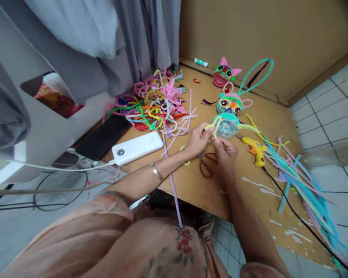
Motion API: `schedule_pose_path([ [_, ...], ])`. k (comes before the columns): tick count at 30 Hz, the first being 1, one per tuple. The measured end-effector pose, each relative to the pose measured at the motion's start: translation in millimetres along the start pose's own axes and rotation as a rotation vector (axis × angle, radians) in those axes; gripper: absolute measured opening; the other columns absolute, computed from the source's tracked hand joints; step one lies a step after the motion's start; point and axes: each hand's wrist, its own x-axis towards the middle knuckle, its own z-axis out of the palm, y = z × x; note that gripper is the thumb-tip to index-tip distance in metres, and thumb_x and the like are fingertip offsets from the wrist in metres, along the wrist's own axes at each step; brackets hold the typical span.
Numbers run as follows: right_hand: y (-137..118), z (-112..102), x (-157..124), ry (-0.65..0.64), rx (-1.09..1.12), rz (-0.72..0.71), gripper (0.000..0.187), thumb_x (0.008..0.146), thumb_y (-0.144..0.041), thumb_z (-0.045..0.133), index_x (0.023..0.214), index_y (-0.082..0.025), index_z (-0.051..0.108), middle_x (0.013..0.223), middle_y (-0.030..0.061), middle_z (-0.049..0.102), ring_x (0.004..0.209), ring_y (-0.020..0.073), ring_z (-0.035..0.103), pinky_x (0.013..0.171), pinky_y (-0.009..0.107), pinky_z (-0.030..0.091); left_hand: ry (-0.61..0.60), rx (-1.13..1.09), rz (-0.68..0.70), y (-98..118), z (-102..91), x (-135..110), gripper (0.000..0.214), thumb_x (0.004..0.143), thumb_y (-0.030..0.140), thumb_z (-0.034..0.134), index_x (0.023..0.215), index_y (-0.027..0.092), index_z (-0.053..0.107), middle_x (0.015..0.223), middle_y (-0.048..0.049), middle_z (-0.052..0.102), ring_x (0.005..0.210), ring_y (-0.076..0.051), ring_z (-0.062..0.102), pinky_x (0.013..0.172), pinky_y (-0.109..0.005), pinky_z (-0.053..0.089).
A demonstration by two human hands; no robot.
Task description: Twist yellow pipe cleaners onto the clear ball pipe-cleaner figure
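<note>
My left hand (197, 139) and my right hand (224, 151) meet at the near edge of a round teal pipe-cleaner piece with a shiny clear middle (226, 126), which lies on the brown board tabletop (208, 193). Both hands are pinched narrow on a pale yellow-green pipe cleaner (215, 126) that loops over the piece's left rim; a second strand of the same colour trails off its right side.

I count three round craft pieces in a row: the one at my fingers, a teal face with eyes and pink ear loops (230, 103) just behind it, and a green and red face with pink pointed ears (224, 74) farthest back.

There is one yellow glue gun (254, 147) just right of my right hand, its black cord running off toward me. One pair of red-handled scissors (206, 164) lies partly under my wrists. One white power bank (137, 148) sits to the left beside a black phone (104, 138), and one white glue stick (201, 62) lies by the wall.

A tangled heap of mixed-colour pipe cleaners (156, 102) lies loose on the left, and a fan of straight blue and pastel ones (301, 181) on the right.
</note>
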Motion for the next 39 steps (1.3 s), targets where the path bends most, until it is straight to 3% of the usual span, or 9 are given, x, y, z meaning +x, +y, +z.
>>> schedule_pose_path([
  [2, -3, 0, 1, 0.027, -0.011, -0.034, 0.029, 0.083, -0.043, 0.059, 0.080, -0.018, 0.072, 0.066, -0.0004, 0.064, 0.065, 0.0139, 0.056, 0.062, 0.026, 0.043, -0.003, -0.007, 0.005, 0, 0.2, 0, 0.042, 0.086, 0.057, 0.051, 0.072, 0.017, 0.049, 0.057, 0.0036, 0.052, 0.054, -0.009, 0.046, 0.058, -0.022, 0.036],
  [4, -6, -1, 1, 0.043, -0.010, -0.025, 0.028, 0.081, -0.043, 0.060, 0.079, -0.018, 0.072, 0.066, 0.0000, 0.064, 0.065, 0.0143, 0.056, 0.062, 0.027, 0.044, 0.000, -0.016, -0.012, -1, 0.3, 0, 0.043, 0.086, 0.057, 0.051, 0.070, 0.017, 0.049, 0.056, 0.0036, 0.052, 0.053, -0.009, 0.046, 0.057, -0.022, 0.036],
  [8, -8, -4, 0, 0.037, 0.013, 0.065, 0.034, 0.083, -0.047, 0.057, 0.086, -0.017, 0.073, 0.047, -0.0059, 0.044, 0.046, 0.0085, 0.036, 0.048, 0.023, 0.033, -0.040, -0.101, -0.062, -5, -0.2, 4, 0.045, 0.083, 0.059, 0.055, 0.068, 0.017, 0.051, 0.054, 0.0042, 0.050, 0.052, -0.008, 0.043, 0.055, -0.021, 0.034],
  [11, -8, -5, 1, 0.060, 0.029, 0.079, 0.037, 0.083, -0.051, 0.058, 0.085, -0.016, 0.072, 0.045, -0.0077, 0.038, 0.043, 0.0072, 0.031, 0.046, 0.022, 0.030, -0.078, -0.181, -0.067, -8, -0.7, 5, 0.047, 0.085, 0.060, 0.051, 0.068, 0.016, 0.052, 0.055, 0.0027, 0.050, 0.052, -0.008, 0.044, 0.055, -0.022, 0.034],
  [18, -9, -4, 2, 0.092, 0.062, 0.107, 0.042, 0.080, -0.054, 0.058, 0.086, -0.015, 0.070, 0.044, -0.0081, 0.039, 0.041, 0.0065, 0.031, 0.045, 0.022, 0.029, -0.046, -0.262, -0.118, -7, 0.1, 5, 0.049, 0.085, 0.064, 0.047, 0.071, 0.017, 0.052, 0.054, 0.0022, 0.052, 0.051, -0.008, 0.046, 0.054, -0.022, 0.036],
  [25, -8, -2, 1, 0.090, 0.087, 0.106, 0.039, 0.080, -0.052, 0.059, 0.085, -0.015, 0.071, 0.045, -0.0079, 0.040, 0.042, 0.0069, 0.032, 0.046, 0.022, 0.031, -0.058, -0.225, -0.081, 1, 0.5, 3, 0.043, 0.074, 0.057, 0.067, 0.071, 0.016, 0.054, 0.060, 0.0037, 0.053, 0.053, -0.007, 0.043, 0.055, -0.021, 0.036],
  [29, -9, -4, 1, 0.078, 0.051, 0.095, 0.038, 0.081, -0.051, 0.057, 0.085, -0.016, 0.070, 0.046, -0.0073, 0.041, 0.044, 0.0075, 0.033, 0.046, 0.022, 0.030, -0.067, -0.203, -0.087, 1, -0.7, 6, 0.045, 0.071, 0.059, 0.068, 0.069, 0.016, 0.056, 0.060, 0.0031, 0.053, 0.053, -0.007, 0.042, 0.055, -0.022, 0.035],
  [39, -13, -10, 1, 0.234, -0.078, 0.018, 0.028, 0.083, -0.042, 0.056, 0.076, -0.017, 0.066, 0.054, -0.0052, 0.047, 0.052, 0.0096, 0.041, 0.054, 0.023, 0.037, -0.126, -0.175, -0.114, 4, -4.0, 7, 0.044, 0.069, 0.057, 0.070, 0.066, 0.014, 0.060, 0.057, 0.0018, 0.053, 0.053, -0.008, 0.042, 0.055, -0.023, 0.034],
])
